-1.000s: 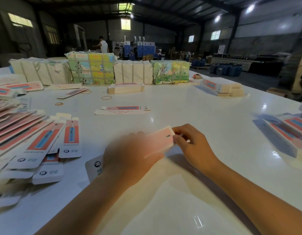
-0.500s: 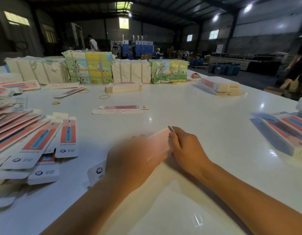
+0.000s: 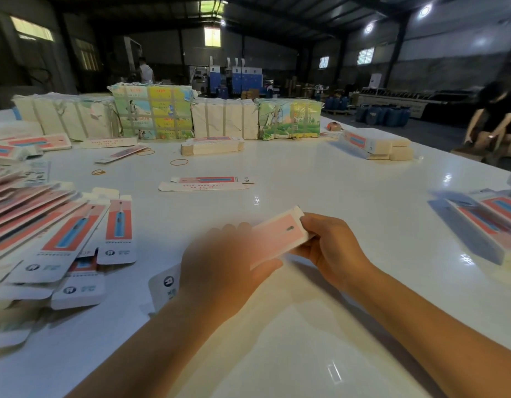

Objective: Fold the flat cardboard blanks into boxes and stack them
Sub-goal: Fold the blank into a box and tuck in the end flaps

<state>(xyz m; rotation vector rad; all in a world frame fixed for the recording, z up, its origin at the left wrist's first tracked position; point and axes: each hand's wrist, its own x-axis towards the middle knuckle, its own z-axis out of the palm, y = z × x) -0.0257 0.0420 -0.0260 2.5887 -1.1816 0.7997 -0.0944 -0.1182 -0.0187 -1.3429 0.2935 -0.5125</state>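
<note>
Surveying from the largest item down: the white table [image 3: 320, 196] carries a fanned heap of flat blanks [image 3: 47, 225] at my left, bound bundles [image 3: 153, 116] along the far edge, and finished boxes [image 3: 486, 228] stacked at my right. One loose blank [image 3: 205, 183] lies mid-table, well apart from my work.

The piece in hand, a pink carton [image 3: 277, 235], is held above the table in front of me, between both hands, tilted with its far end raised. My left hand [image 3: 219, 271] wraps the near portion, though motion blur hides the finger placement. My right hand [image 3: 331, 245] pinches the far end, just below the open end flap [image 3: 297, 211].

Assessment: the sleeve appears to be partly opened, with the end closure not yet done. To do this well, I judge that the left hand should keep the body square while the right folds the side tabs in first, then tucks the flap straight along its crease. Uneven pressure risks creasing the printed panel.
</note>
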